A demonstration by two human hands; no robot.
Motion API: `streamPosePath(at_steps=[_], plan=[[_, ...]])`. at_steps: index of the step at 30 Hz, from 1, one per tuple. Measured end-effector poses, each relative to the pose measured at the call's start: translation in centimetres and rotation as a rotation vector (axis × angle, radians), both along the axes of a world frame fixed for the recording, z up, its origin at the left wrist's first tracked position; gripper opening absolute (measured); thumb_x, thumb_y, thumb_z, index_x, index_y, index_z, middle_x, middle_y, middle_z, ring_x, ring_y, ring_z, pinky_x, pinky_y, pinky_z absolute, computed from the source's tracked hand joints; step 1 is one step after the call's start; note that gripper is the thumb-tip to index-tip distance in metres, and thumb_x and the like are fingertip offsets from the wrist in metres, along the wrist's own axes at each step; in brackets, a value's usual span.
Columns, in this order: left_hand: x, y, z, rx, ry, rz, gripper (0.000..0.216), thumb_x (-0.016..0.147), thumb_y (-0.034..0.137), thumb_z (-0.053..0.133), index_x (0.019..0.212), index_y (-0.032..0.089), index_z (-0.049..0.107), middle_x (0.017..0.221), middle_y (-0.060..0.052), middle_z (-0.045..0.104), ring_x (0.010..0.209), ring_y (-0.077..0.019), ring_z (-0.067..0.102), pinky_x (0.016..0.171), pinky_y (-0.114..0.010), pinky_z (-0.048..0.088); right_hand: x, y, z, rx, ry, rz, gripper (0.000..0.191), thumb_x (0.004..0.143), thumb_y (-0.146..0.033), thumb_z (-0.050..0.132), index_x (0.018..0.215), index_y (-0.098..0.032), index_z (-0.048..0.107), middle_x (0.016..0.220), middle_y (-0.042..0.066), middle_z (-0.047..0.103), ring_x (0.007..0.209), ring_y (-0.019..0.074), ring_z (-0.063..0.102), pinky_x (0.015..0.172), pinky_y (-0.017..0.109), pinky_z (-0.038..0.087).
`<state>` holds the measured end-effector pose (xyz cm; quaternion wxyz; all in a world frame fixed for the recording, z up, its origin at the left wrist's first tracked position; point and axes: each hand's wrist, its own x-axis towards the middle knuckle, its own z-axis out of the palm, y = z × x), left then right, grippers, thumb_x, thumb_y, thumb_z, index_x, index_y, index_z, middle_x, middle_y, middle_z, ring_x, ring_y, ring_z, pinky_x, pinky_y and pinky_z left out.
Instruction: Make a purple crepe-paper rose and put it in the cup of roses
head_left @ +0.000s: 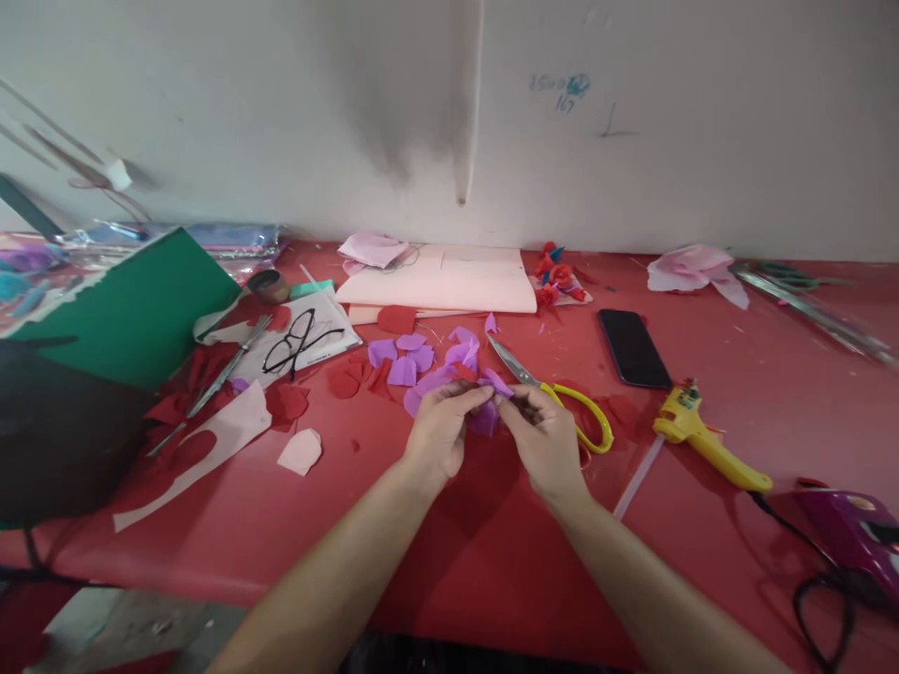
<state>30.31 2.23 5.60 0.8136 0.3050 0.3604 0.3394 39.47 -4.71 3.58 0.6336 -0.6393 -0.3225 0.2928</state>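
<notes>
Between the fingertips of both hands is a purple paper petal (496, 382), pinched at its edges. My left hand (444, 426) closes thumb against fingers on its left side. My right hand (546, 432) grips it from the right, fingers curled. More loose purple petals (403, 372) lie on the red table just beyond the left hand, with red petals (344, 379) beside them. Scissors with yellow handles (594, 417) rest right behind the right hand, their blades pointing away to the left. The lower part of the held petal is partly hidden by the fingers.
A yellow glue gun (709, 440) with a glue stick lies at right, near a black phone (634, 348) and a magenta device (853, 534) with a cord. Black glasses (299, 344), tweezers (231, 365) and paper scraps (203, 459) are at left. Pink sheets (449, 281) lie by the wall.
</notes>
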Motion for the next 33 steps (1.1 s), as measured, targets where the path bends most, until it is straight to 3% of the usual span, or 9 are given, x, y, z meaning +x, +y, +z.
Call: streamPosePath(at_steps=[4,12,17,24,33], plan=[[0.13,0.02,0.31,-0.028,0.021,-0.004,0.017,0.050,0.015,0.080,0.061,0.012,0.068,0.061,-0.003,0.065,0.058,-0.0103,0.057,0.062,-0.024,0.044,-0.04,0.11,0.24,-0.012,0.072,0.001,0.014,0.072,-0.032,0.067,0.077,-0.020,0.066,0.063,-0.002,0.061,0.055,0.0121,0.053,0.056,0.026,0.046],[0.09,0.15,-0.17,-0.016,0.028,-0.012,0.017,0.053,0.019,0.080,0.062,0.012,0.067,0.060,-0.002,0.063,0.055,-0.0091,0.055,0.058,-0.023,0.042,-0.09,0.20,0.32,0.004,0.136,0.039,0.014,0.072,-0.034,0.066,0.073,-0.020,0.063,0.062,-0.002,0.061,0.054,0.0123,0.053,0.055,0.026,0.047],[-0.18,0.43,-0.28,0.025,0.046,0.011,0.016,0.056,0.019,0.079,0.062,0.012,0.066,0.058,0.000,0.060,0.053,-0.0073,0.052,0.056,-0.021,0.039,0.09,-0.08,0.29,-0.008,-0.013,0.071,0.020,0.075,-0.032,0.063,0.091,-0.020,0.063,0.079,0.002,0.067,0.068,0.0153,0.060,0.063,0.029,0.049],[-0.28,0.53,-0.30,0.031,0.083,-0.012,0.016,0.056,0.020,0.078,0.060,0.013,0.065,0.056,0.001,0.057,0.051,-0.0069,0.049,0.053,-0.022,0.037,0.38,-0.50,0.58,-0.003,-0.495,-0.005,0.023,0.074,-0.022,0.063,0.097,-0.023,0.061,0.094,0.004,0.065,0.087,0.0201,0.059,0.079,0.036,0.047],[-0.22,0.42,-0.57,0.045,0.078,-0.026,0.013,0.057,0.019,0.077,0.058,0.014,0.065,0.054,0.001,0.058,0.050,-0.0071,0.049,0.054,-0.022,0.038,0.30,-0.37,0.35,-0.046,-0.402,-0.007,0.010,0.075,-0.023,0.061,0.085,-0.022,0.063,0.083,0.002,0.066,0.078,0.0178,0.059,0.074,0.032,0.047]])
